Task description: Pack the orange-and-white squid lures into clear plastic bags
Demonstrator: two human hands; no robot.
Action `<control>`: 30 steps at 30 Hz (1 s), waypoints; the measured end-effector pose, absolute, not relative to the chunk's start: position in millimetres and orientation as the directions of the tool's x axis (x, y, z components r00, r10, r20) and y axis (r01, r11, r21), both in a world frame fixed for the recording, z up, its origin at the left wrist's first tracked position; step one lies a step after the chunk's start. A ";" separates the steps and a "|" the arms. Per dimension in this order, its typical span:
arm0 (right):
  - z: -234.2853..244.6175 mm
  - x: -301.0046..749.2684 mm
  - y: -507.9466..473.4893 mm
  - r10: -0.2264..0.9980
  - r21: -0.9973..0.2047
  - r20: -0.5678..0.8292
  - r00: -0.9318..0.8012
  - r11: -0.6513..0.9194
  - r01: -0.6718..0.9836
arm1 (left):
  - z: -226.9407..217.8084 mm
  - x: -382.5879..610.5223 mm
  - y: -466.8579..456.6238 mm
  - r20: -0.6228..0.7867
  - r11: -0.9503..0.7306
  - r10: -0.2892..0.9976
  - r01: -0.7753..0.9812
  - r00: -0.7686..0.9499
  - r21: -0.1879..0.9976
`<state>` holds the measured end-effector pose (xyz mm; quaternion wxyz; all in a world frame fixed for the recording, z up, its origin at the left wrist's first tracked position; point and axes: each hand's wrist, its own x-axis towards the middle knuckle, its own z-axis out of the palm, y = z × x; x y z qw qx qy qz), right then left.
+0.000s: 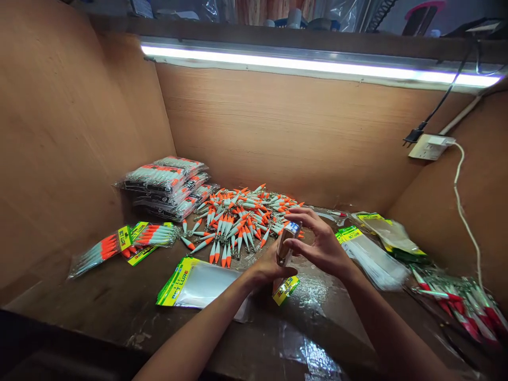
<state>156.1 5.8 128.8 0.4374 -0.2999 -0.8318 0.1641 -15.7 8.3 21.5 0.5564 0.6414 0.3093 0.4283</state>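
My left hand (266, 264) is closed round a small, narrow, boxy object (289, 236) with a blue and white end and shiny brownish sides. The fingers of my right hand (319, 243) curve about its upper end, thumb against its near side. Exactly what the object is, I cannot make out. Below my left hand, a yellow and green header card (286, 290) shows, partly covered by the hand. Left of my wrist lies a stack of clear bags with yellow headers (202, 283). Beyond both hands spreads a heap of orange and white fishing lures (238, 217).
Packed lure bags (164, 182) are stacked at the back left, with filled packets (105, 251) before them. On the right lie more clear bags (373, 259) and red and white lures (464, 307). A power outlet (431, 147) with a hanging cord is on the right wall.
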 end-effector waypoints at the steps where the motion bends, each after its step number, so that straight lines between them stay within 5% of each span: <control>1: 133.0 160.2 6.8 0.649 -0.548 0.640 -0.411 0.761 0.347 | 20.9 -15.8 8.5 0.220 -0.192 0.863 -0.107 0.454 0.975; 7: 138.7 224.0 28.5 0.813 -0.682 0.570 -0.120 0.549 0.483 | 15.8 -16.1 11.8 0.234 -0.065 0.826 -0.327 0.512 0.943; 11: 95.9 264.1 48.4 0.903 -0.523 0.386 -0.188 0.382 0.762 | 12.8 -15.5 14.2 0.221 0.063 0.838 -0.492 0.498 0.868; 14: 57.7 265.3 46.3 0.883 -0.431 0.453 -0.122 0.337 0.837 | 13.4 -14.5 12.8 0.228 0.145 0.838 -0.605 0.496 0.783; 16: 40.2 250.2 34.3 0.887 -0.530 0.448 -0.112 0.364 0.766 | 15.9 -14.3 10.7 0.236 0.194 0.822 -0.643 0.519 0.740; 18: 29.7 227.8 18.2 0.924 -0.753 0.229 -0.306 0.367 0.546 | 19.2 -14.5 8.4 0.242 0.223 0.808 -0.659 0.537 0.719; 21: 20.2 197.0 -0.2 0.786 -0.961 -0.025 -0.618 0.151 0.230 | 23.2 -15.1 6.8 0.249 0.194 0.814 -0.649 0.524 0.736; 25: 6.5 182.1 -2.8 0.819 -0.997 -0.061 -0.570 -0.023 0.074 | 21.6 -12.0 6.8 0.208 0.094 0.871 -0.567 0.445 0.818; 30: -7.4 185.9 3.6 0.920 -0.997 -0.005 -0.393 0.023 0.068 | 8.6 1.5 2.9 0.017 0.208 0.896 -0.454 0.443 0.867</control>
